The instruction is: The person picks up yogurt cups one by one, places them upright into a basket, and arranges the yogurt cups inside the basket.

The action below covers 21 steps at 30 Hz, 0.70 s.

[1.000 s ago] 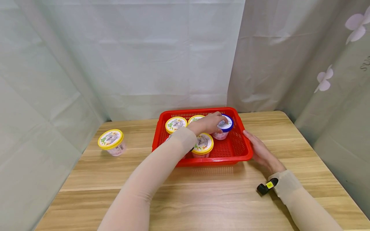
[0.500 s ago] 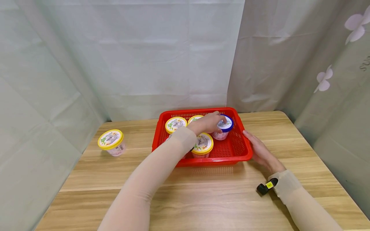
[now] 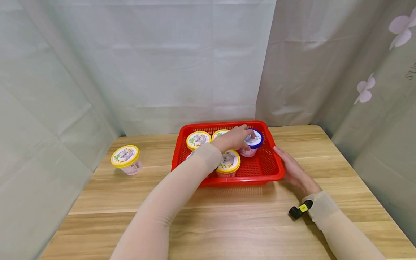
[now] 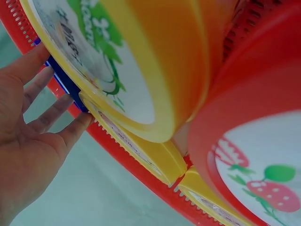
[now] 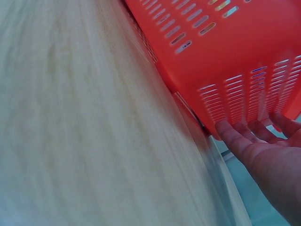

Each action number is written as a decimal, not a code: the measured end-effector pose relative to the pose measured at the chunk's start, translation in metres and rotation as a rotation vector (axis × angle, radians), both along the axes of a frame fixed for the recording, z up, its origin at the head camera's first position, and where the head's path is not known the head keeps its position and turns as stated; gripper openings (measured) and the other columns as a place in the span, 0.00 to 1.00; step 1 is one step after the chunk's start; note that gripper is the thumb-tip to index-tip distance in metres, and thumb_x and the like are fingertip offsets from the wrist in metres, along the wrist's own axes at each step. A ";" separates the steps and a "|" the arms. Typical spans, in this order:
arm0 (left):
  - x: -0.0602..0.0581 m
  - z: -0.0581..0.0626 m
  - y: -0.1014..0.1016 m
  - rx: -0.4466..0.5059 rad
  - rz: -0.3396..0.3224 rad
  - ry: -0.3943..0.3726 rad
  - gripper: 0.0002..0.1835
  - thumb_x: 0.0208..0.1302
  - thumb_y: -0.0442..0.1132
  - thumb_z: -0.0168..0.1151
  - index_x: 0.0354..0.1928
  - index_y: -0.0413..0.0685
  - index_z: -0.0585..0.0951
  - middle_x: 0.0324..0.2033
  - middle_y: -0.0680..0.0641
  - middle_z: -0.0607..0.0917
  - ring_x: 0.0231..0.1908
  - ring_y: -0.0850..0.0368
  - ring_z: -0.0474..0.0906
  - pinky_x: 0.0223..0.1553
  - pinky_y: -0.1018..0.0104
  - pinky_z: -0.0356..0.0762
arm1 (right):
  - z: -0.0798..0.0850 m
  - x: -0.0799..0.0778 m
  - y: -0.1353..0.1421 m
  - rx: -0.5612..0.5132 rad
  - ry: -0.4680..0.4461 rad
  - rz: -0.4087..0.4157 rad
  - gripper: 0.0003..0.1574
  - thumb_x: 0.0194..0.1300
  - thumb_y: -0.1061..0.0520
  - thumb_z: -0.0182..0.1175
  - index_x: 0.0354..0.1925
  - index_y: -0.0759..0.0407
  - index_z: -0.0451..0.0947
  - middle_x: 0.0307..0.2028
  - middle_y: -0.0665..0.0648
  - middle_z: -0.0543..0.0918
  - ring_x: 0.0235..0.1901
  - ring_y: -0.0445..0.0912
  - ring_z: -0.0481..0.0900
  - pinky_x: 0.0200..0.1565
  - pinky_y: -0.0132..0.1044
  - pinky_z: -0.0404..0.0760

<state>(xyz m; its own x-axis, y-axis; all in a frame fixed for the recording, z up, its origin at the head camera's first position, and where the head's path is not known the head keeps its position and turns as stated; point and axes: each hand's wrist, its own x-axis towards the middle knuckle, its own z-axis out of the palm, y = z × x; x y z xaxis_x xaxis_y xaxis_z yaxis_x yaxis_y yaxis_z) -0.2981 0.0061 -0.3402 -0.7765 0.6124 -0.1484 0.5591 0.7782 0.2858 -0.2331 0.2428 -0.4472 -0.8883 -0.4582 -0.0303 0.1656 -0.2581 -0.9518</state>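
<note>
In the head view, a red plastic basket holds several lidded ice cream cups. My left hand reaches into it and grips the blue-lidded ice cream cup at the back right, fingers over the lid and thumb at its near side. The left wrist view has its fingertips at the blue lid's edge. Yellow-lidded cups stand beside it, and a red-lidded cup shows large in the left wrist view. My right hand touches the basket's right end, its extended fingers against the slotted wall.
Another yellow-lidded cup stands on the wooden table, left of the basket. Pale curtains hang behind and along both sides of the table. My left forearm crosses in front of the basket's left part and hides some of it.
</note>
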 end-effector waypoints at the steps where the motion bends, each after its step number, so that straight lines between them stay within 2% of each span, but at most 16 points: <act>1: 0.000 0.000 0.000 0.002 0.000 -0.002 0.26 0.62 0.45 0.68 0.62 0.61 0.74 0.61 0.49 0.68 0.59 0.53 0.66 0.64 0.56 0.69 | 0.000 0.000 0.000 0.000 0.001 -0.002 0.37 0.79 0.41 0.37 0.72 0.63 0.52 0.50 0.62 0.78 0.42 0.47 0.83 0.42 0.39 0.84; 8: -0.001 0.004 -0.005 0.032 -0.007 -0.006 0.27 0.63 0.46 0.67 0.64 0.61 0.73 0.59 0.50 0.68 0.58 0.54 0.66 0.61 0.58 0.71 | -0.001 -0.001 0.000 0.010 -0.005 -0.016 0.36 0.79 0.40 0.38 0.71 0.63 0.53 0.51 0.62 0.77 0.42 0.47 0.82 0.43 0.39 0.84; 14: -0.003 0.008 -0.012 0.046 0.010 -0.005 0.24 0.68 0.42 0.62 0.65 0.59 0.73 0.58 0.48 0.71 0.57 0.55 0.70 0.61 0.59 0.72 | 0.000 0.000 0.000 -0.003 -0.004 -0.011 0.37 0.79 0.40 0.38 0.72 0.64 0.51 0.50 0.62 0.78 0.43 0.48 0.82 0.43 0.39 0.84; 21: -0.001 0.005 -0.017 0.049 0.008 -0.026 0.23 0.68 0.39 0.62 0.64 0.58 0.74 0.58 0.48 0.70 0.58 0.54 0.69 0.61 0.60 0.72 | 0.001 0.001 -0.001 0.010 0.002 -0.010 0.37 0.79 0.41 0.38 0.72 0.64 0.51 0.51 0.61 0.78 0.43 0.48 0.82 0.43 0.39 0.84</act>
